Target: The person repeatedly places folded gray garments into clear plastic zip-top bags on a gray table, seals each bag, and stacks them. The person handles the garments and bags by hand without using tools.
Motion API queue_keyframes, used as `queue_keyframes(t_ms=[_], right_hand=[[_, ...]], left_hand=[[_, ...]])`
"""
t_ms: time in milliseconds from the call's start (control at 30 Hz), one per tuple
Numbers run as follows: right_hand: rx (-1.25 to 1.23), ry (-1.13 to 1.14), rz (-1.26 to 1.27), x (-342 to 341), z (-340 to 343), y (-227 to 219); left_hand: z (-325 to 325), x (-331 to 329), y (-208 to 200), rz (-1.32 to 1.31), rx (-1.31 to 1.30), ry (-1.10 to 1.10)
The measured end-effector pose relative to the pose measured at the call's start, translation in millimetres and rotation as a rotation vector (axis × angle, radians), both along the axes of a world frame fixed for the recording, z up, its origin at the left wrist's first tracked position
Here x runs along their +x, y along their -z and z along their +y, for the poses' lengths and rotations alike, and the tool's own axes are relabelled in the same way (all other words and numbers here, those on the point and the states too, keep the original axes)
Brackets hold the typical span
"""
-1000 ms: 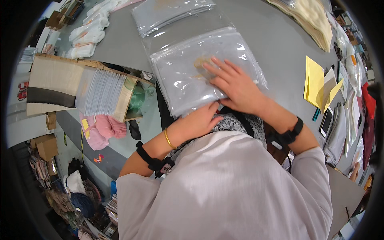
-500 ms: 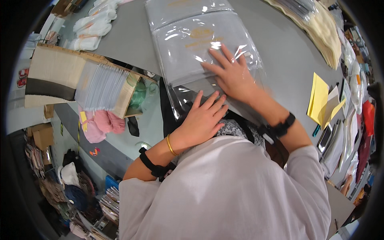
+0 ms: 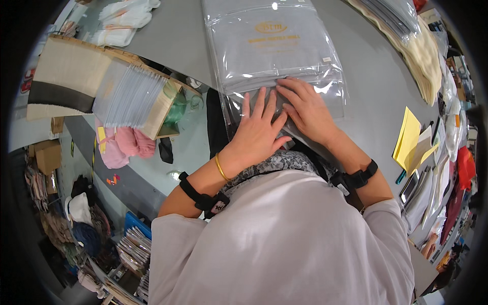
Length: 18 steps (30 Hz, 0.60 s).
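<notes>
On the grey table lies a clear plastic bag [image 3: 284, 63] with folded light-grey fabric inside and gold print on its front. Its loose clear end reaches toward my body. My left hand [image 3: 255, 127] rests on that clear end, palm down, with its fingers stretched and apart. Close beside it, my right hand [image 3: 311, 113] touches the near edge of the grey fabric through the plastic, its fingers extended and slightly bent. Neither hand grips anything that I can see. Another bagged grey piece [image 3: 234, 7] lies at the far end, partly cut off by the frame.
At the left stands an open box [image 3: 66, 76] with a row of bagged grey pieces [image 3: 129, 96]. Pink cloth [image 3: 133, 141] lies below it. Cream fabric [image 3: 414, 56] is stacked at the far right, with yellow paper [image 3: 407, 137] and a phone [image 3: 409, 186] nearer.
My right hand has slid from the middle of the bag back to its near edge, uncovering the gold print. My left hand has shifted slightly forward. The whole view has shifted a little.
</notes>
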State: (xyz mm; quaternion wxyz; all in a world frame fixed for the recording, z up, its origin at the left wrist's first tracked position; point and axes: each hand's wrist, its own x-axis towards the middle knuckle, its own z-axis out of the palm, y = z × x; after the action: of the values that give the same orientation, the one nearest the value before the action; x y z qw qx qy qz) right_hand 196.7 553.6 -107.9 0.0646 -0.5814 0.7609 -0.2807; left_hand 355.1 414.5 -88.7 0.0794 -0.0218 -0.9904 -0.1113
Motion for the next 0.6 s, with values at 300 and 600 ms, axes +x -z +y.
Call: queue_keyframes(t_ms=[300, 600], right_hand=[[-0.114, -0.029, -0.033, -10.3, -62.9, -22.1], [-0.034, 0.414, 0.253, -59.0, 2.4, 11.7]], left_hand=[[-5.1, -5.1, -1.1, -0.040, 0.043, 0.069], [-24.4, -18.1, 7.3, -0.015, 0.043, 0.105]])
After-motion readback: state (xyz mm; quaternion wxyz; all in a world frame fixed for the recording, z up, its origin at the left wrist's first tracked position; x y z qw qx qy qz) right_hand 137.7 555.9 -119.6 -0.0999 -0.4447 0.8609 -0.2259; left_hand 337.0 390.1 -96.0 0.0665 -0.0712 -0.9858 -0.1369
